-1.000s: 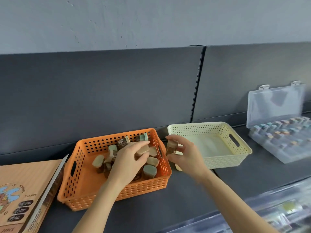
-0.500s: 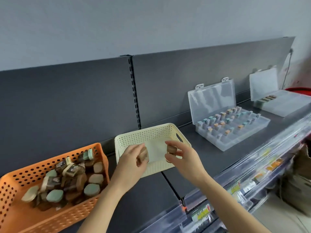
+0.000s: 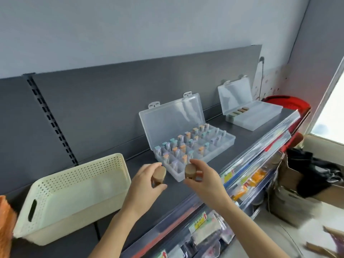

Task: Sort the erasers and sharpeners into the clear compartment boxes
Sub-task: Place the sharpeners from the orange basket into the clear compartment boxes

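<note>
Carrying step. Our left hand grips one brown piece. Our right hand pinches a second brown piece. Both hang over the shelf, just near of the open compartment box. Next, we judge: lower each into a vacant cell.

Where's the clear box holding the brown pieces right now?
Head view, far right on the shelf: the far box sits lid open, past the nearer box, beside a red basket.
</note>
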Available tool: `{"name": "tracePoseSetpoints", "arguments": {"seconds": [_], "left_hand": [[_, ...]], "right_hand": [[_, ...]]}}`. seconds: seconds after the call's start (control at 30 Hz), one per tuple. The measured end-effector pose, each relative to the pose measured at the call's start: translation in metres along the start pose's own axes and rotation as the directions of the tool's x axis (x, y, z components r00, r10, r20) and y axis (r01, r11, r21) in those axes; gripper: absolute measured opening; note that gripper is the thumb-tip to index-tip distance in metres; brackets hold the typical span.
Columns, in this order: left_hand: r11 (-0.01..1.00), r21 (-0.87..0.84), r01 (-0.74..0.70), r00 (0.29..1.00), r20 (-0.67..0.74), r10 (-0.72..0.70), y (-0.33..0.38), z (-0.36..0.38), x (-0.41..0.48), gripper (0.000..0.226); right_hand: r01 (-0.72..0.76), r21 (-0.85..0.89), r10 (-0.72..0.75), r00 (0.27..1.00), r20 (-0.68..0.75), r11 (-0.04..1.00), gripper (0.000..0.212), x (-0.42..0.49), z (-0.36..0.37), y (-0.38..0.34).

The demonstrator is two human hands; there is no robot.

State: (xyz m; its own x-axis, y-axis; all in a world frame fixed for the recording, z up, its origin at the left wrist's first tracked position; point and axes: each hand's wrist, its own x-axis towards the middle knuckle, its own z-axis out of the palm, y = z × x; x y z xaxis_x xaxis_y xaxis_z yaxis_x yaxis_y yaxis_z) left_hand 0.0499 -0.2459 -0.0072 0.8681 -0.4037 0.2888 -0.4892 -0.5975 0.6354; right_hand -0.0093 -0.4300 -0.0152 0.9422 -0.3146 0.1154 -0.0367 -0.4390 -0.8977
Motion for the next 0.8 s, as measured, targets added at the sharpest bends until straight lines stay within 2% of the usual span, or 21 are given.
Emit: {"name": "tracePoseSetpoints", "arguments": {"seconds": [0.37, 0.6, 0.8], "left_hand": [[0.981, -0.135, -0.137, 0.978, 0.138, 0.155, 0.055, 0.095, 0.093, 0.061], [0.963, -0.194, -0.188, 0.959, 0.174, 0.223, 0.071, 0.145, 0.164, 0.065], [0.957, -0.196, -0.212, 0.949, 0.191, 0.25, 0.09, 0.181, 0.205, 0.06]], "right_hand": [[-0.083, -0.011, 0.079, 0.977, -0.198, 0.997, 0.042, 0.046, -0.085, 0.057], [-0.172, -0.035, 0.158, 0.954, -0.253, 0.984, 0.051, 0.095, -0.134, 0.082], [-0.194, -0.019, 0.179, 0.935, -0.308, 0.981, 0.047, 0.123, -0.168, 0.1]]}}
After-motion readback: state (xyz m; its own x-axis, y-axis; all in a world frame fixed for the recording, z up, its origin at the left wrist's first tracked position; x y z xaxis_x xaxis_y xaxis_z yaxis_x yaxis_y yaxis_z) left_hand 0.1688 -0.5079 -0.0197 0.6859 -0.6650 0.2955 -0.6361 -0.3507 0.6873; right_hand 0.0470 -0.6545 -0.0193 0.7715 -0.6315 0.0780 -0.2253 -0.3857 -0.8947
